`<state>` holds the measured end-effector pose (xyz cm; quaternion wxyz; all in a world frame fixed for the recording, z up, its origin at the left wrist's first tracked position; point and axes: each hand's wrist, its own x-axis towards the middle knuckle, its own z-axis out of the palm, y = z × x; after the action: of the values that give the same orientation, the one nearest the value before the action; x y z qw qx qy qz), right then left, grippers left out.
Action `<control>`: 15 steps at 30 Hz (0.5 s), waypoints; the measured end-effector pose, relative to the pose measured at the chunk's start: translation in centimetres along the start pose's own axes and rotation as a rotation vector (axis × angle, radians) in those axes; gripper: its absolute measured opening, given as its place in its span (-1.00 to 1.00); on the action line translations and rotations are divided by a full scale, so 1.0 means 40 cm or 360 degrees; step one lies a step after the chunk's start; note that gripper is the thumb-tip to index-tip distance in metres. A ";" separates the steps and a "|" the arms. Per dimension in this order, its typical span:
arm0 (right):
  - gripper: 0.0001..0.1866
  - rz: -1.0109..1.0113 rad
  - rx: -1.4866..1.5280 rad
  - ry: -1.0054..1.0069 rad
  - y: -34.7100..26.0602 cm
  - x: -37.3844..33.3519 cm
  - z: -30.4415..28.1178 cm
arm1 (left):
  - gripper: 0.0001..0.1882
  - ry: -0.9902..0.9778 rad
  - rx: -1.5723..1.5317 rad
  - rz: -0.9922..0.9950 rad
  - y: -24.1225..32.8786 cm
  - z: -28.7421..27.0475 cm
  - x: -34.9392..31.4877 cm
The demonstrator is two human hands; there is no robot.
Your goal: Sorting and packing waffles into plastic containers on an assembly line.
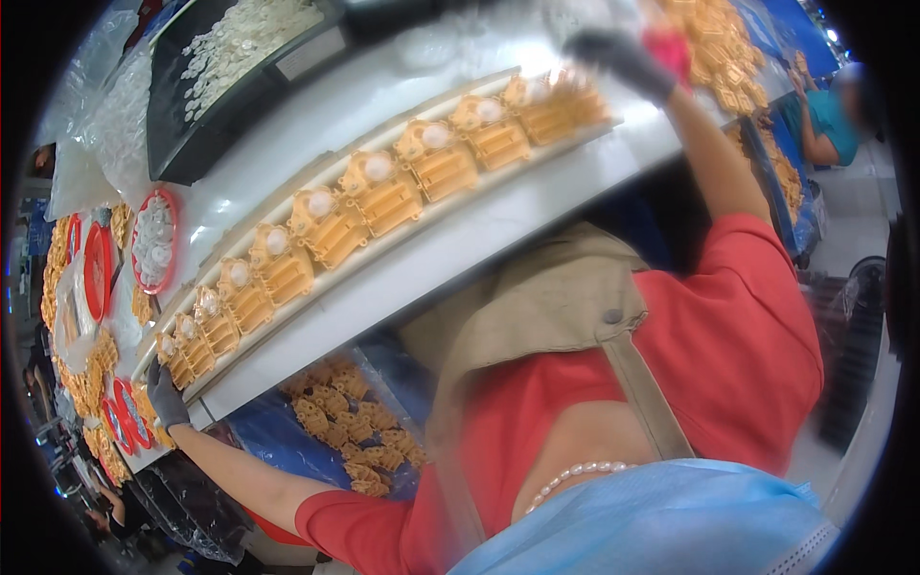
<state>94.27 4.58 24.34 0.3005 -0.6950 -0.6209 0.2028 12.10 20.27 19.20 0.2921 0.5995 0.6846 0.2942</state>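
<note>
A long, pale, narrow tray (402, 228) runs slantwise across the white table, carrying a row of several orange plastic housings (384, 198). White round parts (378, 166) sit on their upper ends. At the tray's left end is my left hand (168, 395) in a dark grey glove, its fingers closed round the end and partly hidden. My right hand (618, 62), gloved the same way, is above and beyond the tray's right end. Motion smears its fingers, so what they hold, if anything, cannot be made out. The rightmost housing (565, 110) is blurred too.
Behind the tray stands a black bin (177, 115) of small white parts. Left are red-rimmed bowls (156, 240) and plastic bags (115, 144). Orange parts heap at the far right (714, 53). A blue-lined box (345, 422) of orange parts lies below the table edge. Another person (829, 120) works at right.
</note>
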 end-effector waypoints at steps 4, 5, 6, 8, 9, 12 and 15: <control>-0.82 -0.0176 -0.0794 0.0105 0.179 0.118 -0.063 | -0.62 0.0060 -0.0149 -0.0093 0.021 0.009 -0.015; -0.85 -0.0204 -0.1407 0.0033 0.162 0.140 -0.051 | -0.62 0.0064 -0.0145 -0.0104 0.013 0.006 -0.012; -0.85 -0.0240 -0.2018 -0.0042 0.137 0.164 -0.035 | -0.62 0.0095 -0.0056 -0.0111 -0.003 -0.002 -0.007; -0.86 -0.0192 -0.2206 -0.0057 0.082 0.176 -0.004 | -0.62 0.0137 0.0034 -0.0133 -0.020 -0.010 -0.002; -0.87 -0.0124 -0.2400 -0.0060 0.065 0.181 0.006 | -0.61 0.0179 0.0096 -0.0077 -0.021 -0.006 0.001; -0.83 -0.0092 -0.1635 0.0205 0.185 0.224 0.010 | -0.61 0.0318 0.0221 0.0015 -0.073 -0.017 0.009; -0.83 -0.0409 -0.1574 0.0067 0.290 0.291 -0.030 | -0.65 0.0860 0.0129 0.0136 -0.083 0.003 -0.001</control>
<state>105.36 15.28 18.53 -0.0294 -0.6760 -0.7169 -0.1680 10.05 19.86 16.62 0.0621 0.5387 0.7231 0.4278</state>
